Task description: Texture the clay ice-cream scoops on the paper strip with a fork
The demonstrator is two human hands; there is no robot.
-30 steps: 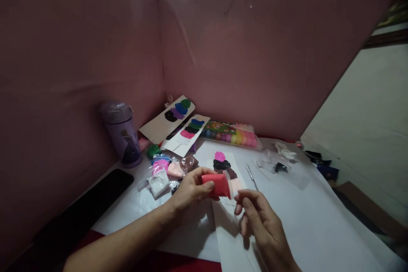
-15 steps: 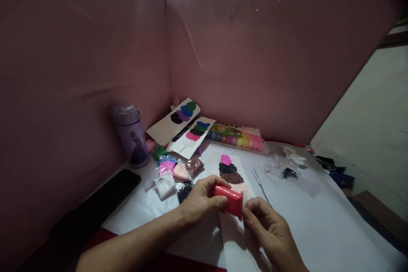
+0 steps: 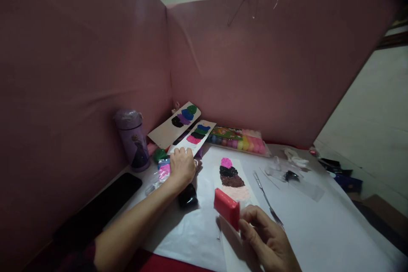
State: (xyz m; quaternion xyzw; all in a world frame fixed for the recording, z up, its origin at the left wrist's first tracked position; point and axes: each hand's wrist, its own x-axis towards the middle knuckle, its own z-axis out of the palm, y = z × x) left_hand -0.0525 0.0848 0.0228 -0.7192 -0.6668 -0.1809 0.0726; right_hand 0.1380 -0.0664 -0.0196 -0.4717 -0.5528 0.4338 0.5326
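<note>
My right hand pinches one end of a shiny red packet of modelling clay, held up over a long white card strip. On that strip are patches of pink, black, brown and pale peach clay. My left hand reaches over a group of small clay packets, its fingers curled down by the lower end of another white card. Whatever those fingers grip is hidden under the hand. Beside it show a bright pink packet, a green packet and a black packet.
A purple bottle and a dark phone-like slab stand and lie at the left. Behind are a bag of coloured clay and a painted card. A metal fork and clear wrappers lie right. Pink walls enclose the table.
My left hand has let go of the red packet and moved up and left to the clay packets. The right hand keeps the red packet, now slightly lower.
</note>
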